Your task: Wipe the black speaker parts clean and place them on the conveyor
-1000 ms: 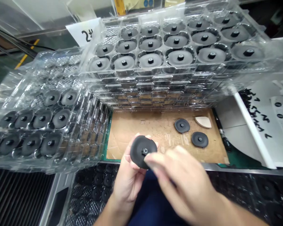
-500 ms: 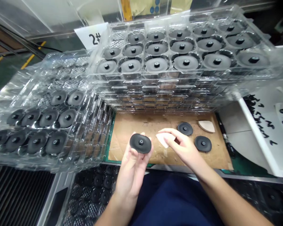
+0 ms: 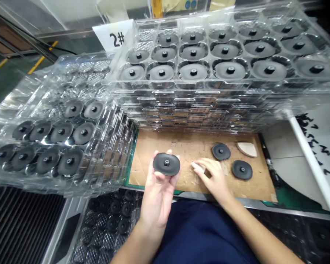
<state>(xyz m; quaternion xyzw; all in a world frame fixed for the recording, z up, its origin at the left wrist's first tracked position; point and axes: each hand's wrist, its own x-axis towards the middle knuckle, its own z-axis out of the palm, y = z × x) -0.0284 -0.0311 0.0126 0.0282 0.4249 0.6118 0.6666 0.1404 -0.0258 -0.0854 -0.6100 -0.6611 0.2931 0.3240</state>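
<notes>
My left hand holds a black oval disc with a short central stem, its stem side facing up. The fingers wrap round the disc's edge from below. To the right, my right hand pinches a thin whitish pad between thumb and fingers, apart from the disc. Two similar black discs lie on the cardboard, one behind the right hand and one to its right. Beside them rests a pale, wedge-shaped pad.
Stacked clear plastic trays holding black discs stand behind the cardboard sheet. Another tray stack is on the left. A paper sign marked 2# stands at the back. A white panel borders the right side.
My right hand has turned the whitish pad, which now shows more edge-on and slightly farther from the disc. My left hand still holds the disc. The whole view has shifted slightly.
</notes>
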